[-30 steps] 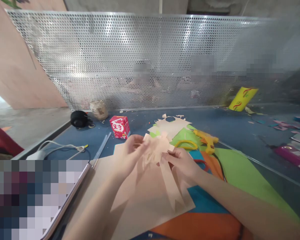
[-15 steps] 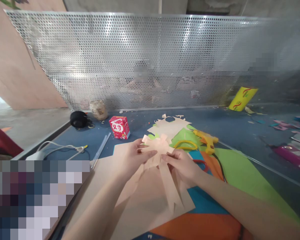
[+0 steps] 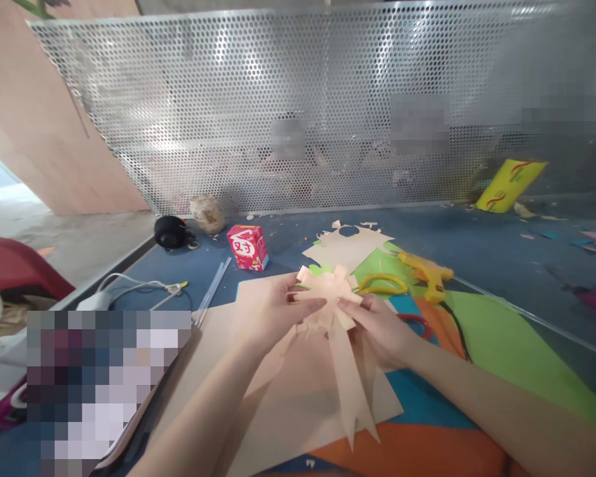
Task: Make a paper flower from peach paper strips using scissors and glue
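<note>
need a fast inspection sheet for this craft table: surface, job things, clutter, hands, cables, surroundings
surface: blue table, largely covered by a peach sheet, a green sheet and an orange sheet.
job's things: paper bow with a long forked tail hanging down, held above the peach sheet.
clutter: red carton, glue gun, scissors, clear sticks, black round thing, paper scraps.
grippers: left hand and right hand pinch the paper bow from either side.
cables: white cable near the left edge; black cord at the glue gun.
surroundings: perforated metal screen behind the table; wooden board at left.
</note>
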The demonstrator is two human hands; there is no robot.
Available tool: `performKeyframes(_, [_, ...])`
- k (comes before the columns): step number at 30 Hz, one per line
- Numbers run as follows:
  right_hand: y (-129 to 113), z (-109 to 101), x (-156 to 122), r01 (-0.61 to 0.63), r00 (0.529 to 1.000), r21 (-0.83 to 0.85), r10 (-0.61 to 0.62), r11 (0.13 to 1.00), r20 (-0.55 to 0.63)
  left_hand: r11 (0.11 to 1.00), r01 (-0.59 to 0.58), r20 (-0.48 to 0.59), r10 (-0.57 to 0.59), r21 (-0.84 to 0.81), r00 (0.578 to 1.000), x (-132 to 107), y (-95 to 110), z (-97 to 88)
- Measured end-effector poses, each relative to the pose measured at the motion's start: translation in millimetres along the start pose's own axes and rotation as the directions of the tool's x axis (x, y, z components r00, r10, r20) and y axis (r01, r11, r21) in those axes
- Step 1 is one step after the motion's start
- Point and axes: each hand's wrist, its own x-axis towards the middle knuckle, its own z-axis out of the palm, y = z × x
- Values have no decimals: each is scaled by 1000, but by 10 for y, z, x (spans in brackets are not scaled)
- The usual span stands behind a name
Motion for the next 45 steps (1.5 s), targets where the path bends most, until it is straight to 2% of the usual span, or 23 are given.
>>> performKeyframes(2, [4,3,0,-2,1000,41,3,999,-8,1000,1,26,-1,-13,1000,2,2,10])
performKeyframes(8, [-25,36,-17,-68,998,164,69,984,3,976,11,113,14,-216,994,9,23,25])
performKeyframes(12, [-14,11,-16,-61,998,156,57,986,28,973,-1,119,29,-231,992,17,17,30])
performKeyframes(15, [-13,-35,-29,92,996,-97,-89,991,27,979,12,67,1,-202,998,29,-6,33])
performKeyframes(17, [-26,-54,-51,210,975,-337,-220,918,9,980,34,50,-25,-198,998,34,-22,31])
performKeyframes(19, [-42,-53,-75,243,965,-454,-263,857,19,975,59,59,-48,-215,997,36,-27,26])
performKeyframes(21, [-51,-40,-90,208,978,-411,-201,887,60,959,80,89,-58,-271,994,35,-20,19])
performKeyframes(25, [-41,-32,-80,89,988,-138,-69,987,140,915,120,139,-71,-386,988,30,12,7])
performKeyframes(30, [-43,-47,-61,-60,971,25,52,998,233,894,134,197,-52,-427,979,16,14,2])
performKeyframes(33, [-49,-42,-57,-50,979,41,41,998,198,892,137,149,-79,-432,986,22,-14,4])
performKeyframes(37, [-63,-34,-54,-49,997,62,45,997,63,852,155,79,-133,-500,988,48,-13,-40])
performKeyframes(41, [-78,-36,-60,-34,999,33,33,999,44,808,191,94,-167,-558,981,56,15,-119])
performKeyframes(45, [-53,-53,-47,11,999,-85,-9,996,33,834,207,119,-170,-511,978,40,-1,-132])
